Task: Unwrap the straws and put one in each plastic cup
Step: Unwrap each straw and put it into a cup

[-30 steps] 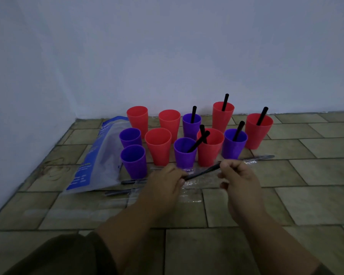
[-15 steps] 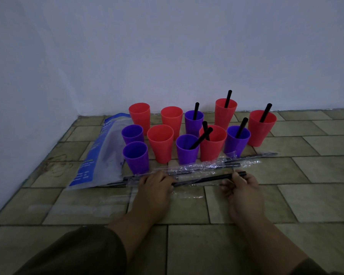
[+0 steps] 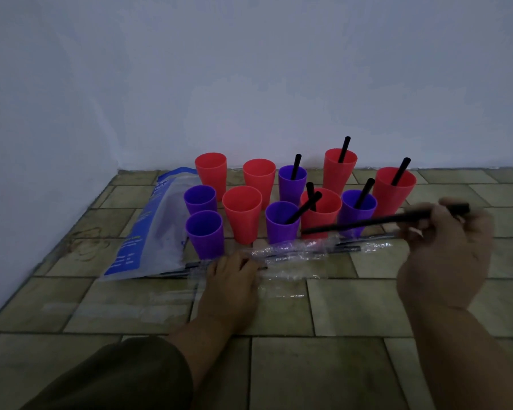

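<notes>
Fingers (image 3: pixel 468 223) of the right hand (image 3: pixel 444 255) are curled round a bare black straw (image 3: pixel 367 222), held level in front of the cups (image 3: pixel 356 208). The putting-in step is judged to be in hand: next the straw must be tipped up and dropped into an empty red cup (image 3: pixel 242 214). The left hand (image 3: pixel 231 288) is laid on the clear wrappers (image 3: pixel 293 251), but whether they are pinched cannot be told. The right fingers are blurred, and wrapped straws (image 3: pixel 347 249) are hard to count.

One wide-angle camera sits on the person's head. It faces forward and down over the tiled floor (image 3: pixel 353 306) toward the wall (image 3: pixel 249 69), left hand (image 3: pixel 231 282) and right hand (image 3: pixel 444 255) close below, cups (image 3: pixel 243 217) farther ahead.
</notes>
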